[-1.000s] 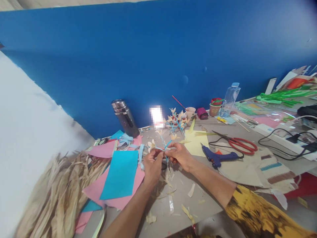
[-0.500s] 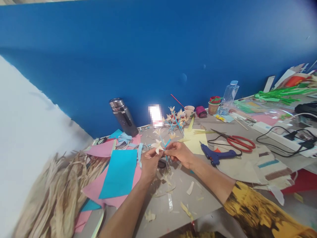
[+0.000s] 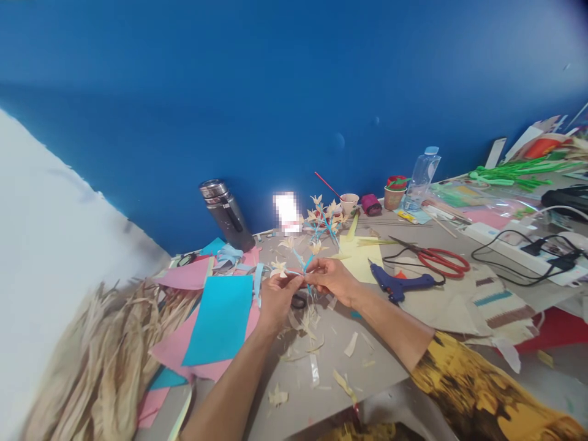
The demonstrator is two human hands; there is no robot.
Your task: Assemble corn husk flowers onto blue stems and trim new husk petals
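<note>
Blue wall (image 3: 229, 104) is met by the far edge of a grey table (image 3: 333, 395), whose near edge slants below the forearms; between that edge and the hands, the surface is strewn with pale scraps (image 3: 351, 344). Above it a blue-stemmed flower spray (image 3: 309, 263) is held, its stems pinched between thumb and fingers by both the left hand (image 3: 278, 300) and the right hand (image 3: 333, 280). Room to the left is taken up by a turquoise sheet (image 3: 219, 321), pink sheets (image 3: 172, 352) and dried husks (image 3: 108, 361); to the right, by a glue gun (image 3: 402, 282) and red-handled scissors (image 3: 443, 262). Beyond the hands, the way is crowded by a finished-looking bunch of flowers (image 3: 327, 220), a dark flask (image 3: 228, 217) and a paper cup (image 3: 349, 204), whose printed marking is too small to be read.
</note>
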